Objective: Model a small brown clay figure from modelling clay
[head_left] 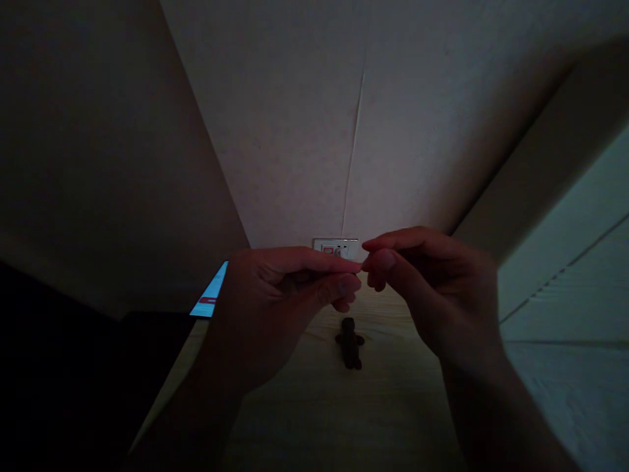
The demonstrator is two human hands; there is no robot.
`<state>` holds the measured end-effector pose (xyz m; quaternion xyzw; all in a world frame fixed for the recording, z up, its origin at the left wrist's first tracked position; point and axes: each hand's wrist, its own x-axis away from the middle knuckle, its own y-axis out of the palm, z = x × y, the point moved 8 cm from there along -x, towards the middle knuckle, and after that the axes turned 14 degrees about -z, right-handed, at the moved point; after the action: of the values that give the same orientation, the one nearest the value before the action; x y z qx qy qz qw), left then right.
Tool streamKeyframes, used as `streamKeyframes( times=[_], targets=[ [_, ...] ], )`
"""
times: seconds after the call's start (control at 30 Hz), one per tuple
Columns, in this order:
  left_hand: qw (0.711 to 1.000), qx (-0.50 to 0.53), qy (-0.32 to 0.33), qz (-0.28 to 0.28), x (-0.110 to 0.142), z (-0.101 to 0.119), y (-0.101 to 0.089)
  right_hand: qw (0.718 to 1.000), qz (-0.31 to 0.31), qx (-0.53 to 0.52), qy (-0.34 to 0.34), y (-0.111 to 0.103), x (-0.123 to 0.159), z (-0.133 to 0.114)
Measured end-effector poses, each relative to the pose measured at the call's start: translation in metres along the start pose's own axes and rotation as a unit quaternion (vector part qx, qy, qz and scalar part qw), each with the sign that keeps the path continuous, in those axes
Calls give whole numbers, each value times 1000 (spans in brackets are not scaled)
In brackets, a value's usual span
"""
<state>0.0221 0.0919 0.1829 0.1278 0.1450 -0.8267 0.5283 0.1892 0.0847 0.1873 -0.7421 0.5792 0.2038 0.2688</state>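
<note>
The left hand and the right hand meet in the air above a pale wooden table top, with their fingertips touching or almost touching. The left thumb and forefinger come close together, and the right thumb bends toward its forefinger, so neither hand is fully spread; whether a very small piece sits between the tips, I cannot tell, because the light is dim and the fingers cover this place. The small dark brown figure with a rounded head and two short side arms lies on the table, below the meeting fingertips and apart from both hands; its material is not clear. For such fine finger work, I judge that a light pinch is better than a strong one, since a tiny or soft piece could be flattened or could slip away. It seems wise that one hand gives steady support while the other makes only small movements, with both wrists calm. The place straight above the figure also asks for care, as a dropped piece could fall on it. Because the room is dark, and the lit screen beside the left wrist gives only little help, slow movement and a clear view of the fingertips would be useful.
</note>
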Motion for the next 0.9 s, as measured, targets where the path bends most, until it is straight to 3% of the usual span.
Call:
streamKeyframes(
  times=[0.37, 0.73, 0.9],
  targets=[
    [999, -46, 21, -7, -2, 3, -2, 1000, -16, -5, -3, 2, -3, -1],
    [1000, 27, 6, -10, -2, -5, 0, 999, -38, -37, -4, 8, 0, 5],
    [1000, 31, 1, 2, -3, -3, -2, 997, -54, -7, -45, 10, 2, -2]
  ],
)
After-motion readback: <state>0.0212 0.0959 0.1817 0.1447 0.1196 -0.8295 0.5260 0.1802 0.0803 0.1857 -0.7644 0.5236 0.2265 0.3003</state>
